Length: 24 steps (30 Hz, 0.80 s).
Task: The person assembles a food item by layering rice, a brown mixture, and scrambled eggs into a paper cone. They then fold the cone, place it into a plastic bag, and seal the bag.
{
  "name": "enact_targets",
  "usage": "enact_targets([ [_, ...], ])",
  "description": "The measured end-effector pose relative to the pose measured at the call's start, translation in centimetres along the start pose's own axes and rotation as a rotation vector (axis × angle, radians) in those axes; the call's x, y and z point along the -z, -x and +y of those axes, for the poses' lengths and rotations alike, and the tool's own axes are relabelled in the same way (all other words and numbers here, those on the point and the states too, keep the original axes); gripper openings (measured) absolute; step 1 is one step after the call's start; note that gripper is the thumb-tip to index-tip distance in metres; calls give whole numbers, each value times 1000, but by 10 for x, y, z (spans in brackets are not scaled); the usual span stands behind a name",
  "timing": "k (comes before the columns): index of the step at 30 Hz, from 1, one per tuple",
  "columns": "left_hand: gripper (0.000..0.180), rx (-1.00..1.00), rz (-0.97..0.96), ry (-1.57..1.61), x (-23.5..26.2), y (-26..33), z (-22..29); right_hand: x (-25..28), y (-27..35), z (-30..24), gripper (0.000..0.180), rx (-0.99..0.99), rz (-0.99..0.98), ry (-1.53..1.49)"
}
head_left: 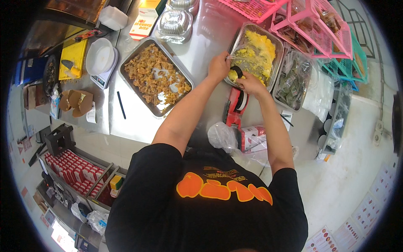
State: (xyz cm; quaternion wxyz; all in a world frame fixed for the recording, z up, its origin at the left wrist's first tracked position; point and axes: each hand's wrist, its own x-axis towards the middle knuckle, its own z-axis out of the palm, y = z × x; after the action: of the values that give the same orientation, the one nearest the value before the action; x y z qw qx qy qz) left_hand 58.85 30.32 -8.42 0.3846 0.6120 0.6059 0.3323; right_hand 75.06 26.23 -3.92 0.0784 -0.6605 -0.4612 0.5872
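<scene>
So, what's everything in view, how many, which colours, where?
Brown food tray: 1, silver, left of the arms
Yellow food tray: 1, silver, upper right of centre
Baskets: at least 2, pink, top right
Green basket: at least 1, green, far right
Bagged leaves: uncounted, green, upper right
Scale: 1, white, upper left
Containers: at least 2, clear, top
Board: 1, yellow, far left
Tape dispenser: 1, red, centre
Boxes: many, mostly red, lower left
Curved strip: 1, black, yellow food tray's near edge
Shirt: 1, black, bottom centre
Left hand: 1, bare, yellow food tray's left edge
Right hand: 1, bare, its near edge
</scene>
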Motion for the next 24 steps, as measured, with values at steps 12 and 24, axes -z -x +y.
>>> enact_targets([
  [12, 43, -212, -112, -95, 0, -11, -21, 56, 49, 33, 18, -85, -145, -831],
  [24, 33, -154, 115, 42, 231, 194, -41, 5, 129, -89, 19, 153, 60, -761],
])
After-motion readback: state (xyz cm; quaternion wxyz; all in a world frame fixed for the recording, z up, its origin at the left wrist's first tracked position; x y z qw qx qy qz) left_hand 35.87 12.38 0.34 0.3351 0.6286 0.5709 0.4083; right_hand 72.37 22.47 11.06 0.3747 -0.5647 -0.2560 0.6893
